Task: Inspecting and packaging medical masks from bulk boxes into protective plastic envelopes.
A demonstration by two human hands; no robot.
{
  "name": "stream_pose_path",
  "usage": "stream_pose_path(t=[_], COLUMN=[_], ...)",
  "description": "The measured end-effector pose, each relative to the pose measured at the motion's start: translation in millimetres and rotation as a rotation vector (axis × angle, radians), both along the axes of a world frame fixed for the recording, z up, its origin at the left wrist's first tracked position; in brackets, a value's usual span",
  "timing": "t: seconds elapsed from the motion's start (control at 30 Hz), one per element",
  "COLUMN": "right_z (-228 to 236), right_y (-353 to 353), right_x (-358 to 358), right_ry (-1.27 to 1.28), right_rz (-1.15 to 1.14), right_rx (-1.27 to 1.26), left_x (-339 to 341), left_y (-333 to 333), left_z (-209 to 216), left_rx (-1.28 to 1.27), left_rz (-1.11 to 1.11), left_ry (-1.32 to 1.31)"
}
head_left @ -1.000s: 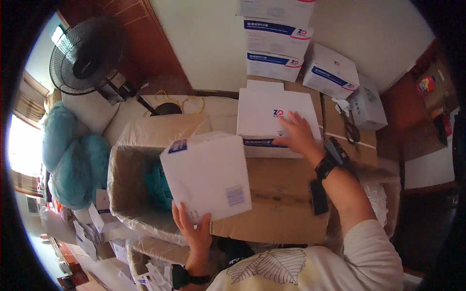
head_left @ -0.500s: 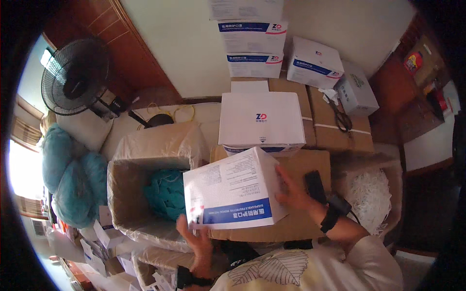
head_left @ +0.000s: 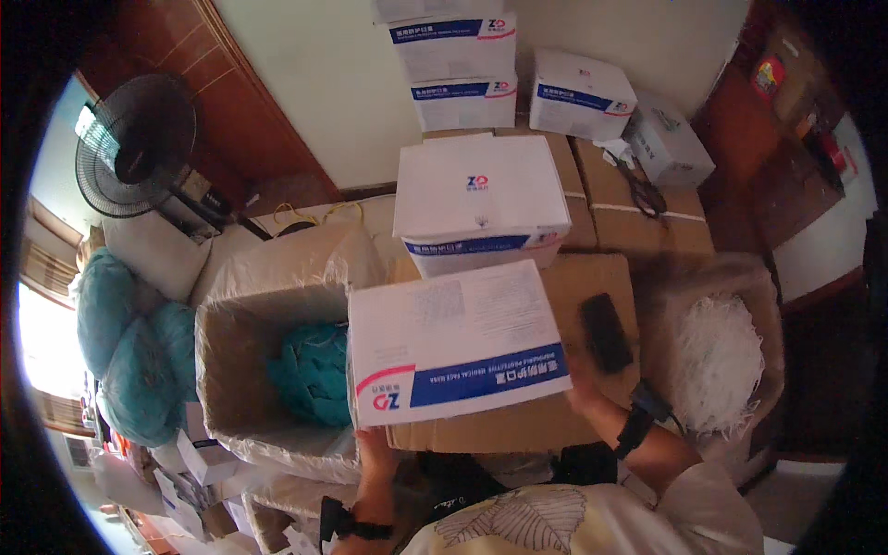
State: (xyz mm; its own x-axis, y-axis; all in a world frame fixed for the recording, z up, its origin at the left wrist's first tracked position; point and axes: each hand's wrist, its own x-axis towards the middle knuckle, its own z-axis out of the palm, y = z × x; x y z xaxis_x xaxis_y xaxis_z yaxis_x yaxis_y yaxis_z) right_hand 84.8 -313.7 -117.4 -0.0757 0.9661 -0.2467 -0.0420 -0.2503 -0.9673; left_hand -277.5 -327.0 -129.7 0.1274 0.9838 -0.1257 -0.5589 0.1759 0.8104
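A white cardboard box [head_left: 453, 319] with a blue band and a red curve is held up in front of me, tilted so that a broad printed side shows. My left hand [head_left: 376, 442] grips its lower left corner; the fingers are mostly hidden beneath it. At the lower right edge my right hand [head_left: 583, 396] holds the same box, its fingers largely behind the carton. Just beyond stands a similar closed white box [head_left: 486, 190] on the brown cartons. A black phone [head_left: 606, 333] lies on the brown cardboard surface [head_left: 499, 437] to the right of the held box.
A plastic-lined carton [head_left: 222, 370] with teal items [head_left: 310, 379] opens at left. At right, another carton [head_left: 772, 324] holds white strips [head_left: 721, 365]. Stacked white boxes [head_left: 462, 102] rise at the back, with scissors [head_left: 641, 190] nearby. A black fan [head_left: 139, 139] stands far left.
Both hands have turned the box so its long banded side now faces up toward me more squarely. My right hand has slid down to the lower right edge. The view has shifted slightly.
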Motion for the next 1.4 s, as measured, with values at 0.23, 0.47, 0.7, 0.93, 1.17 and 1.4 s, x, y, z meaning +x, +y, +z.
stream_pose_path(t=[0.23, 0.47, 0.7, 0.93, 1.17, 1.4], right_z=[42, 76, 92, 102, 120, 117], right_y=[-75, -89, -105, -95, -70, -59], right_x=[29, 7, -5, -39, -48, -55], right_ry=[-0.265, -0.47, -1.161, -1.259, -1.431, -1.599], right_rz=[-0.154, 0.035, 0.072, 0.284, 0.47, 0.51], right_rx=[0.181, 0.269, 0.75, 0.763, 0.576, 0.539], left_x=[46, 56, 81, 81, 76, 88], left_y=[-36, -36, -87, -107, -103, -102], left_z=[96, 84, 82, 76, 82, 95], left_rx=[0.207, 0.142, 0.849, 0.917, 0.886, 0.891], left_rz=[0.009, -0.029, 0.296, 0.11, -0.029, -0.017], left_ry=[0.474, 0.672, 1.579, 1.522, 1.456, 1.64])
